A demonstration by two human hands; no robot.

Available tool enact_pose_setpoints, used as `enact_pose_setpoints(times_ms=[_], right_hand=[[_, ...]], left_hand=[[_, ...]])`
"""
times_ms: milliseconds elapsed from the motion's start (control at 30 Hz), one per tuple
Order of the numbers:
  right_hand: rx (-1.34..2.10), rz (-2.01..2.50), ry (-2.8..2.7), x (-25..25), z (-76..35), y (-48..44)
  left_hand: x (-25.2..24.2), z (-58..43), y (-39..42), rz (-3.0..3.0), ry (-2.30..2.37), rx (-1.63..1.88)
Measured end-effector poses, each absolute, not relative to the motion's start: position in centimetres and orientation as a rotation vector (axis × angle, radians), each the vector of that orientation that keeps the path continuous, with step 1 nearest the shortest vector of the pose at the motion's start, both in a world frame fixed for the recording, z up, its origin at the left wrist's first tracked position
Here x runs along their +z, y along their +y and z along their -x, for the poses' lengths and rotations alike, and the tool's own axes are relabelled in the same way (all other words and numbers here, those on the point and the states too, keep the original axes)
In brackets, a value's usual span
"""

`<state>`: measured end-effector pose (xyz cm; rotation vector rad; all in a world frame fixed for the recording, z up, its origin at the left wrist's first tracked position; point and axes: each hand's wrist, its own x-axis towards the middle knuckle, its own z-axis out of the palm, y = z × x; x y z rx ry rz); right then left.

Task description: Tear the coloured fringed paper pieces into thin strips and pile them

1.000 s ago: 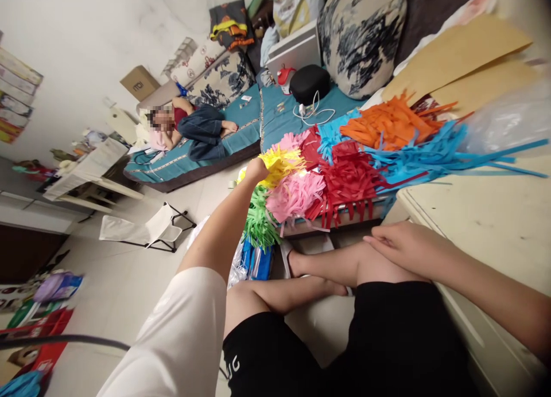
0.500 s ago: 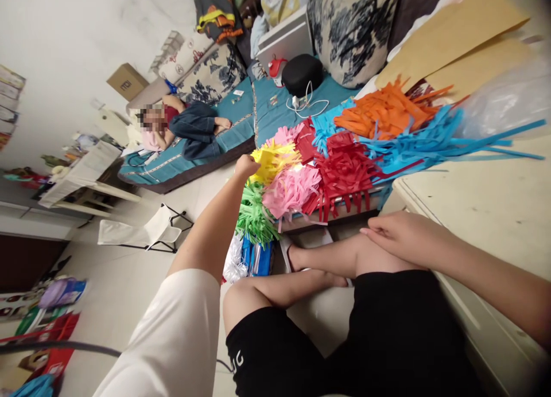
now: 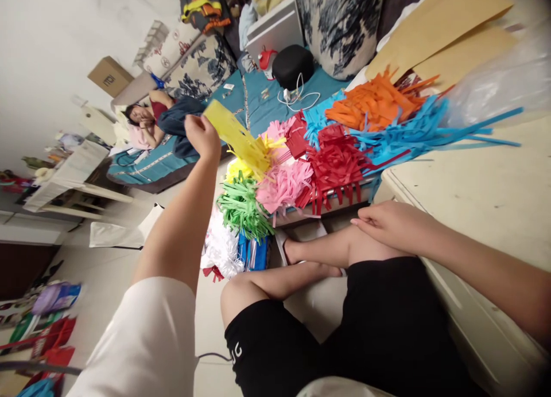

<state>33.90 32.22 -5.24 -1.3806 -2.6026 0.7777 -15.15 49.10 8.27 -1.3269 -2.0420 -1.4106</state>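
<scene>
My left hand [image 3: 202,135] is raised at centre left, closed on one end of a strip of yellow fringed paper [image 3: 236,134]. The strip slants down to the right, its cut fringe hanging over the heap. Beneath it lie a green fringed bundle [image 3: 244,206], a pink one [image 3: 285,185] and a dark red one [image 3: 338,160]. Farther right an orange bundle [image 3: 379,101] rests on long blue strips [image 3: 424,130]. White fringe [image 3: 220,245] sits low on the left, beside a blue packet [image 3: 255,253]. My right hand [image 3: 385,225] rests on my knee, fingers curled, with nothing visible in it.
A person [image 3: 161,113] lies on the teal-covered sofa [image 3: 150,166]. A black round case [image 3: 293,66] and white cable [image 3: 299,98] are there too. To the right stands a cream cabinet [image 3: 469,185]; a folding stool [image 3: 116,234] stands on the floor at left.
My left hand has moved up and left, lifting the yellow fringed paper off the heap. The right hand stays on the knee. The whole view has shifted slightly.
</scene>
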Motion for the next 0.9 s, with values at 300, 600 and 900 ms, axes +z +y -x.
enact_pose_setpoints(times_ms=[300,600,900], right_hand=[[0.798,1.291,-2.507,-5.4,-33.8,32.7],[0.888,1.075,-1.845,-0.7,-34.0,30.0],[0.768,1.179,-2.326,4.8,-35.9,19.8]], left_hand=[[9.5,4.8,39.0,1.879,-2.106,-2.153],[3.6,-10.0,24.5,1.987,-2.914,-2.679],[1.8,-15.6,19.9,2.184,-3.013,-2.727]])
